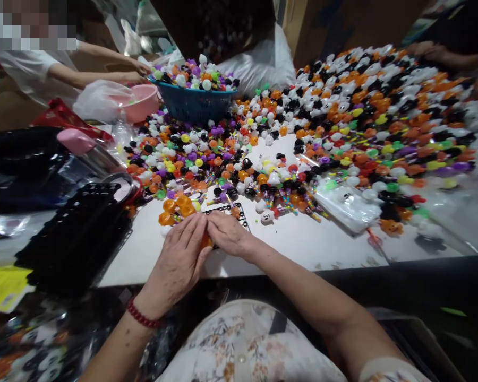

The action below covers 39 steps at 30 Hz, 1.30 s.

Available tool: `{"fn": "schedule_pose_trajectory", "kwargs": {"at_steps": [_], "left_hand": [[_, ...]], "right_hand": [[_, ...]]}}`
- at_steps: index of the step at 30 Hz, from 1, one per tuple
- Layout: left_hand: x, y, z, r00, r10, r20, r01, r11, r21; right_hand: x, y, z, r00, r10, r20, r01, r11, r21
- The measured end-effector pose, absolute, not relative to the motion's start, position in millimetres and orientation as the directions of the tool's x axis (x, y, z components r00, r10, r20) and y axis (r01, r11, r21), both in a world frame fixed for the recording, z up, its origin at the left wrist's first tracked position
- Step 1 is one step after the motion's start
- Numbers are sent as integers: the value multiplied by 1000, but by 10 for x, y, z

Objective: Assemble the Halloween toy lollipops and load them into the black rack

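Observation:
Close together on the white tabletop, my two hands meet over a black plastic frame (pixel 245 218). My left hand (pixel 179 254) has its fingers pressed together and bent over an orange plastic piece (pixel 206 242), most of which is hidden. Against its fingertips lie the closed fingers of my right hand (pixel 230 233), covering part of the frame; what they grip cannot be made out. Several orange pumpkin-like pieces (pixel 177 209) sit just beyond my left fingers. To the right of the frame lies a white toy head (pixel 266 216) with a dark face.
A large heap of small Halloween toys (pixel 342 106) spreads across the back and right. Behind stands a blue basket (pixel 195 103) full of them, beside a pink bowl (pixel 139 103). Black frames (pixel 79 233) are stacked left; clear bags (pixel 346 207) lie right. A co-worker's arms (pixel 99 74) reach in.

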State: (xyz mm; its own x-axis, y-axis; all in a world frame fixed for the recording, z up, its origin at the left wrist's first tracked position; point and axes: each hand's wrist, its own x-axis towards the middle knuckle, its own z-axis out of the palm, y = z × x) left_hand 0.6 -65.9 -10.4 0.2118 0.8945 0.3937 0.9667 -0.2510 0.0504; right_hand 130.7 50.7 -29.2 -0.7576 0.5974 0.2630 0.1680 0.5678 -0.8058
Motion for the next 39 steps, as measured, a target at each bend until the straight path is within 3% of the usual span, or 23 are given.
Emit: {"fn": "schedule_pose_trajectory", "kwargs": {"at_steps": [4, 7, 10, 12, 14, 16, 20, 22, 24, 27, 29, 33, 39], "left_hand": [[-18, -594, -147, 206, 888, 412, 973, -229, 8], [-39, -567, -163, 216, 876, 431, 971, -239, -2], [-54, -562, -147, 227, 881, 416, 969, -248, -5], [-59, -561, -132, 231, 881, 412, 967, -254, 1], [-59, -557, -121, 232, 876, 423, 965, -262, 12], [-53, -553, -114, 227, 873, 432, 964, -265, 27], [-32, -564, -95, 211, 880, 425, 965, -257, 52], [-26, -580, -84, 210, 888, 409, 965, -257, 61], [-24, -595, -77, 213, 894, 395, 964, -259, 67], [-29, -606, -74, 220, 895, 387, 961, -268, 73], [-35, -606, -78, 224, 893, 390, 958, -276, 81], [-44, -602, -83, 234, 883, 406, 953, -292, 85], [-48, -613, -62, 230, 893, 387, 951, -291, 106]], "right_hand": [[1346, 476, -319, -727, 659, 191, 117, 394, -912], [1625, 536, -384, -672, 691, 264, 124, 457, -881], [2126, 715, -522, -546, 763, 346, 411, 604, -683], [2468, 877, -637, -448, 835, 319, 683, 550, -480], [2725, 1026, -740, -402, 874, 273, 828, 474, -299], [2866, 1123, -809, -435, 870, 232, 855, 480, -197], [2890, 1101, -812, -538, 821, 191, 813, 565, -138], [2826, 1005, -758, -573, 799, 179, 774, 600, -201], [2698, 881, -696, -590, 791, 161, 699, 601, -389], [2330, 695, -648, -582, 809, 80, 491, 428, -759], [1995, 611, -674, -601, 798, 41, 313, 282, -907], [1415, 577, -812, -649, 760, 39, 175, 199, -964], [1223, 626, -872, -746, 658, 105, 147, 316, -937]]}}
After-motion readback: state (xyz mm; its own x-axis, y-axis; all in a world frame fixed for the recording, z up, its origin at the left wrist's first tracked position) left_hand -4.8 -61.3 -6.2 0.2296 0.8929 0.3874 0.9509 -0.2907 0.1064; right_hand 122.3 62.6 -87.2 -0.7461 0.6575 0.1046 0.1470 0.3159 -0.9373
